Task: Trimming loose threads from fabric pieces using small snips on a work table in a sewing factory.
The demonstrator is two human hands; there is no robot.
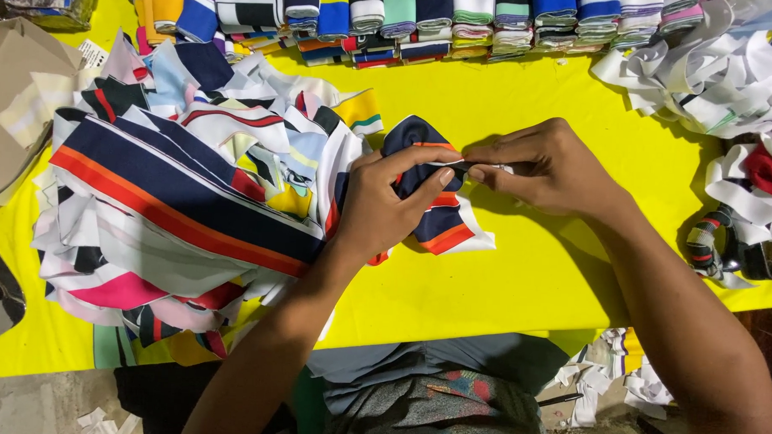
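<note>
A navy knit strip with orange and white stripes (441, 223) lies bunched on the yellow table (503, 281) near the middle. My left hand (378, 204) grips the strip's folded part, thumb on top. My right hand (546, 167) pinches the strip's upper edge just right of the left thumb, fingertips closed on the cloth. Both hands meet over the strip. To the left sits a big loose heap of striped knit strips (181, 193), its edge under my left wrist.
A row of folded striped pieces (410, 21) lines the far edge. White and striped scraps (725, 75) pile at the right, with a red piece (768, 170). A cardboard box (14, 101) stands at the left. Scraps lie on the floor (620, 371).
</note>
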